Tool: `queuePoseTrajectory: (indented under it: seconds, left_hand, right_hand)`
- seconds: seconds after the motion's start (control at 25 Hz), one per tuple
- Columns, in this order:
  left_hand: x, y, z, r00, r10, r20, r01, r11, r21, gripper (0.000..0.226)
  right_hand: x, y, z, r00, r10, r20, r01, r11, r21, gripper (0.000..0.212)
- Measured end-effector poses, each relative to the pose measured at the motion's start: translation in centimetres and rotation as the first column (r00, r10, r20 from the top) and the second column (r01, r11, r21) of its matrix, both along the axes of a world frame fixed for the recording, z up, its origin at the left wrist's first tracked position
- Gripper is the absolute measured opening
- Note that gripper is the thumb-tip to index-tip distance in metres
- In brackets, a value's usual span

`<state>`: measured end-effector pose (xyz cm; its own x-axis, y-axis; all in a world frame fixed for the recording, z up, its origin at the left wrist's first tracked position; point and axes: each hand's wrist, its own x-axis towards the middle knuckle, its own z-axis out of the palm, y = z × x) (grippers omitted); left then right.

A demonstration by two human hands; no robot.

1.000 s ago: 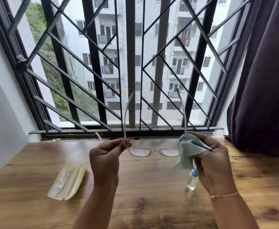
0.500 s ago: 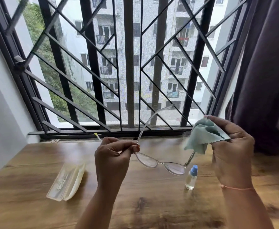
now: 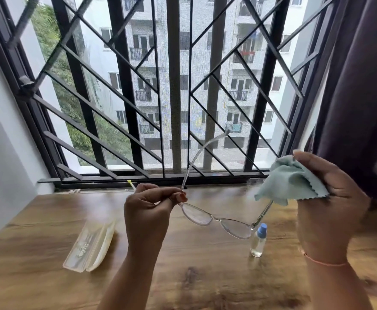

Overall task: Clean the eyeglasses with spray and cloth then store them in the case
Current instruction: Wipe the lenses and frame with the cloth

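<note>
Head view: my left hand (image 3: 147, 211) is clenched in a pinch on the eyeglasses (image 3: 216, 219), thumb and fingertips on the frame corner where one temple hinges. That temple sticks up and away toward the window grille (image 3: 125, 86). Glasses are in the air over the middle of the wooden table (image 3: 205, 276), tilted, with the lens farther from the pinch lower. My right hand (image 3: 326, 209) grasps the mint-green cloth (image 3: 290, 182), bunched against my palm and fingers. The other temple runs up under the cloth's lower edge; can't tell if the cloth actually grips it. Spray bottle (image 3: 259, 240), blue cap, stands upright on the table right of centre, just below the lower lens, untouched. Clear case (image 3: 91, 247) lies open toward the table's left side, well apart from the glasses. Dark curtain (image 3: 361, 86) hangs at the right.
</note>
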<state>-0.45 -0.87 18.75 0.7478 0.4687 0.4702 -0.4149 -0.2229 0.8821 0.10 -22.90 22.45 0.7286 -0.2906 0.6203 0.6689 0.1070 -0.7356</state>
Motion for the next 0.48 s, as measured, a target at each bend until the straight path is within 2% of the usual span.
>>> queuePoseTrajectory:
  seconds: [0.04,0.12,0.2,0.28,0.4,0.48]
  left_hand:
    - [0.1,0.1,0.0,1.0,-0.016,0.0,0.016,0.999,-0.052,0.054]
    - [0.2,0.2,0.0,0.999,-0.04,-0.003,0.039,0.988,-0.147,0.047]
    - [0.3,0.3,0.1,0.997,-0.077,-0.024,0.068,0.963,-0.26,0.04]
    - [0.3,0.5,0.1,0.986,-0.151,-0.068,0.117,0.927,-0.356,0.032]
    - [0.7,0.8,-0.5,0.943,-0.255,-0.213,0.17,0.921,-0.35,0.018]
    - [0.9,0.7,-1.2,0.919,-0.237,-0.316,0.149,0.949,-0.279,0.009]
  right_hand:
    - [0.3,0.0,-0.3,0.999,-0.043,0.026,0.044,0.999,-0.026,0.031]
    - [0.8,0.4,-1.3,0.994,-0.014,-0.106,0.007,0.998,-0.065,0.025]
    - [1.1,0.2,-1.6,0.957,0.149,-0.25,-0.145,0.989,0.035,0.033]
    - [0.6,0.3,-0.7,0.858,0.392,-0.332,-0.346,0.919,0.189,0.024]
    - [0.8,0.1,-1.1,0.722,0.533,-0.44,-0.466,0.846,0.259,0.023]
    - [1.4,0.2,-2.0,0.661,0.588,-0.466,-0.487,0.809,0.33,0.023]
